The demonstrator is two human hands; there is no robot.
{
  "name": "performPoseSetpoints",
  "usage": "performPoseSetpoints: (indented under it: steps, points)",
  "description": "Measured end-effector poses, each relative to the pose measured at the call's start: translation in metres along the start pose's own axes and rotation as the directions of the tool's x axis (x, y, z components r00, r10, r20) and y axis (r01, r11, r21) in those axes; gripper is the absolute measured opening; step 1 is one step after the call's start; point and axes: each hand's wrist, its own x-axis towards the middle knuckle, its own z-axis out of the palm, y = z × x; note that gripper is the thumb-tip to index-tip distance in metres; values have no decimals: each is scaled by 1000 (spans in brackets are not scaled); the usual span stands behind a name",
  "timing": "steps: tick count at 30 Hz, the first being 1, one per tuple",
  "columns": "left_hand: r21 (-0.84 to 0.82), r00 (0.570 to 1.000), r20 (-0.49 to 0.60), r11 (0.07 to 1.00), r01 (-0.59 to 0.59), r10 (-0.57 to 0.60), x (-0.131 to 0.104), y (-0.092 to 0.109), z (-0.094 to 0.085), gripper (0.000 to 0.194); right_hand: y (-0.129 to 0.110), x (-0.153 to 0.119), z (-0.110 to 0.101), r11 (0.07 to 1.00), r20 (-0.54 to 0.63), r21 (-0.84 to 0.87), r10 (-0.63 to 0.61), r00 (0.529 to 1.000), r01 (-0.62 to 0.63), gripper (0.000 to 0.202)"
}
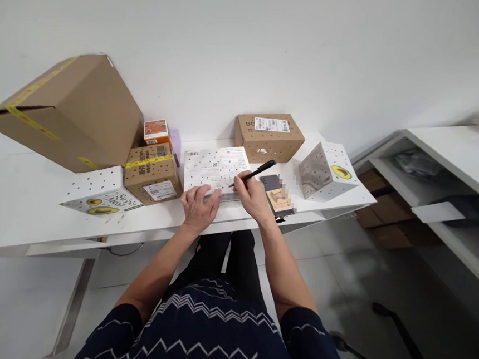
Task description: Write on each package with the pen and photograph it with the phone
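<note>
A white printed sheet (213, 166) with small marks and a barcode lies on the white table (31, 206). My left hand (200, 208) rests on its lower left edge, fingers spread, holding nothing. On the sheet's right side, my right hand (254, 195) is closed round a black pen (261, 169), whose tip points left at the paper. Just right of that hand is a dark phone (269, 181) with a brown picture card, partly pixelated. Behind the sheet stands a brown box (270, 143) with a white label.
At the left are a big carton (82, 110), a taped brown box (151, 177), an orange box (156, 131) and a white avocado box (96, 192). Another avocado box (328, 173) stands right. A shelf unit (454, 165) is at the far right.
</note>
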Motion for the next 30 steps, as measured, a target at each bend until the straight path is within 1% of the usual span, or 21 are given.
performPoseSetpoints:
  steps: [2, 3, 5, 6, 7, 8, 9, 10, 11, 12, 13, 14, 16, 19, 21, 22, 24, 26, 27, 28, 30]
  points:
    - [5, 1000, -23, 1000, -13, 13, 1, 0, 0, 21, 3, -2, -1, 993, -121, 112, 49, 991, -35, 25]
    - [3, 999, -36, 1000, -17, 17, 1, 0, 0, 22, 6, -2, -3, 983, -187, 180, 78, 979, -44, 26]
    - [-10, 999, -40, 1000, -15, 15, 1, 0, 0, 22, 16, -5, -11, 956, -311, 289, 144, 939, -51, 30]
    - [-18, 999, -34, 1000, -9, 9, 1, 0, 1, 22, 24, -6, -16, 951, -359, 300, 180, 916, -69, 31]
    - [-22, 1000, -25, 1000, -4, 3, 1, 0, 1, 22, 32, -7, -22, 957, -388, 265, 217, 896, -117, 31]
    - [-21, 1000, -20, 1000, -2, 2, 1, 0, 1, 22, 41, -8, -28, 963, -387, 177, 259, 885, -204, 29]
    - [-15, 1000, -24, 1000, -6, 5, 1, -1, 2, 21, 50, -10, -34, 949, -350, 34, 305, 886, -313, 27]
    - [-7, 999, -32, 1000, -12, 12, 1, -1, 2, 21, 58, -11, -37, 899, -275, -153, 360, 892, -410, 24]
    - [-1, 999, -41, 1000, -18, 17, 1, -1, 2, 21, 66, -12, -39, 817, -181, -345, 426, 887, -463, 21]
    - [1, 999, -48, 1000, -22, 22, 0, -1, 3, 21, 72, -13, -39, 729, -94, -499, 491, 866, -468, 19]
    - [0, 998, -51, 1000, -25, 25, 0, -1, 3, 21, 77, -13, -37, 662, -28, -601, 542, 840, -448, 18]
    - [-2, 998, -51, 1000, -24, 24, 0, -1, 3, 22, 81, -13, -33, 626, 15, -654, 573, 819, -426, 18]
    - [-2, 999, -45, 1000, -23, 23, 0, -1, 3, 22, 85, -12, -24, 616, 48, -669, 595, 802, -417, 17]
    - [0, 999, -34, 1000, -16, 16, 0, -1, 2, 22, 87, -12, -17, 639, 73, -643, 599, 798, -421, 24]
    - [-4, 999, -32, 1000, -15, 14, -1, -2, 2, 23, 89, -14, -20, 653, 73, -628, 592, 803, -424, 30]
    - [-6, 999, -31, 1000, -15, 14, -1, -2, 2, 23, 90, -15, -23, 651, 39, -622, 581, 813, -435, 33]
    - [-4, 1000, -21, 1000, -14, 14, -2, -2, 3, 23, 96, -20, -33, 606, -116, -628, 547, 829, -488, 39]
    - [-2, 1000, -13, 1000, -11, 11, -2, -3, 5, 22, 103, -25, -41, 517, -306, -641, 505, 807, -567, 48]
    - [-5, 1000, -12, 1000, -8, 8, -3, -3, 6, 22, 107, -27, -44, 473, -370, -648, 491, 789, -597, 56]
    - [-13, 1000, -9, 1000, 0, 0, -3, -3, 7, 22, 111, -29, -47, 436, -399, -656, 493, 773, -616, 65]
    - [-46, 999, 21, 998, 33, -32, -4, -3, 8, 23, 117, -30, -48, 398, -396, -672, 520, 757, -625, 77]
